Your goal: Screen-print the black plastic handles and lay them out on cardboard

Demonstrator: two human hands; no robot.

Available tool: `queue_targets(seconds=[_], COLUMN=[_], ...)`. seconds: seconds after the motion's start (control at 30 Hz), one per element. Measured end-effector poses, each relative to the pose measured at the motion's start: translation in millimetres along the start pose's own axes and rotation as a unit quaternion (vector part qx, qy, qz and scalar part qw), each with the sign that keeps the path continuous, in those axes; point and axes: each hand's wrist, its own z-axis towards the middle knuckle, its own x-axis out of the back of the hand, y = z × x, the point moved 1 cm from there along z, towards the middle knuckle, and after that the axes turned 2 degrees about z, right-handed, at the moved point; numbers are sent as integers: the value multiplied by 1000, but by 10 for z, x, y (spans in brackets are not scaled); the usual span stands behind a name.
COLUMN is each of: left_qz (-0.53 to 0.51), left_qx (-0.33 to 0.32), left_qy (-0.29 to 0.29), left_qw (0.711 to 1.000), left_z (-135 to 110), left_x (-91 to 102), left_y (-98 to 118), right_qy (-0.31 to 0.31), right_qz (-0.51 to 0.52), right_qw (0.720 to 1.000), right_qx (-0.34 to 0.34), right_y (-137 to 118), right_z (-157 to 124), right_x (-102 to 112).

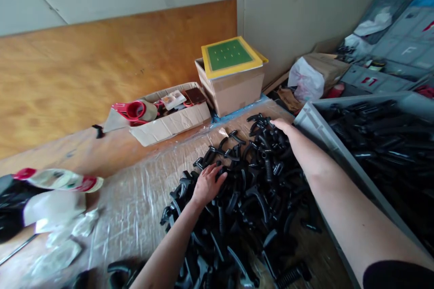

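Observation:
A big heap of black plastic handle parts (244, 189) lies on a sheet of clear plastic film (142, 189) over the wooden table. My left hand (207, 184) rests flat on the left side of the heap, fingers stretched over the parts. My right hand (283, 127) reaches to the far end of the heap, fingers lying on the parts there; its fingertips are partly hidden among them. Neither hand visibly grips a part.
A grey crate (315, 122) full of more black parts stands at the right. Behind the heap are a cardboard box with a yellow-green lid (232, 56) and a flat cardboard tray (169, 122) with a red tape dispenser (134, 110). Crumpled bags (50, 203) lie at the left.

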Motion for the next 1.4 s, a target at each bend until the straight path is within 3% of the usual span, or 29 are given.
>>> queue_targets(seconds=[0.1, 0.2, 0.33, 0.53, 0.67, 0.8, 1.1, 1.3, 1.4], left_qz=[-29, -39, -29, -86, -81, -47, 122, 93, 51], left_qx=[40, 53, 55, 28, 11, 39, 91, 89, 78], left_qy=[-88, -138, -126, -99, -68, -26, -22, 135, 172], left_qw=[995, 988, 990, 991, 994, 998, 988, 982, 981], left_z=[230, 255, 133, -157, -534, -1057, -2300, -2952, -3225], left_x=[-97, -115, -93, -33, 76, 211, 354, 457, 422], left_y=[53, 33, -73, -195, -267, -443, -778, -816, -739], right_qy=[-63, -100, -113, -149, -172, -177, -169, -89, -71], right_qz=[-38, -78, -86, -93, -101, -82, 7, 61, 43], right_qw=[997, 991, 990, 984, 980, 980, 981, 966, 957], right_qx=[-30, -38, -8, 17, 24, 36, 97, 234, 279], right_y=[-8, -79, -193, -410, -616, -907, -1645, -1739, -1642], right_z=[79, 23, -297, -1044, -1567, -2129, -3670, -4728, -5233], right_x=[-142, -242, -340, -480, -623, -781, -1147, -1168, -1190])
